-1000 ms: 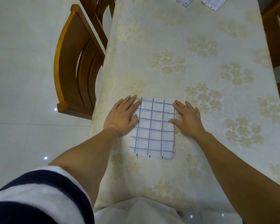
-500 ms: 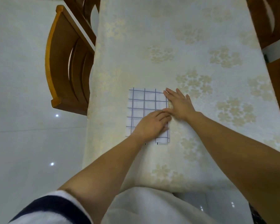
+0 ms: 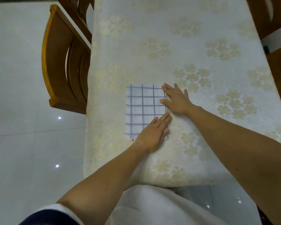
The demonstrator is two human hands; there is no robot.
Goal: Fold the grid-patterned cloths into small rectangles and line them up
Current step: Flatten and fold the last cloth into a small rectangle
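A white cloth with a dark blue grid [image 3: 143, 109] lies folded into a small upright rectangle on the table [image 3: 193, 38], near its left edge. My left hand [image 3: 154, 132] lies flat on the cloth's near right corner, fingers straight and pointing up-right. My right hand [image 3: 175, 99] rests flat at the cloth's right edge, fingers straight, thumb and fingertips touching the fabric. Neither hand grips anything.
The table wears a cream tablecloth with pale gold flower prints. A wooden chair [image 3: 63, 62] stands close at the table's left side, and more wooden chairs [image 3: 276, 21] at the right. The table's near edge [image 3: 169, 184] lies just in front of my body.
My left hand left the cloth's left edge and crossed onto its near right corner. My right hand stays at the right edge. The camera tilted down, so the far cloths left the view.
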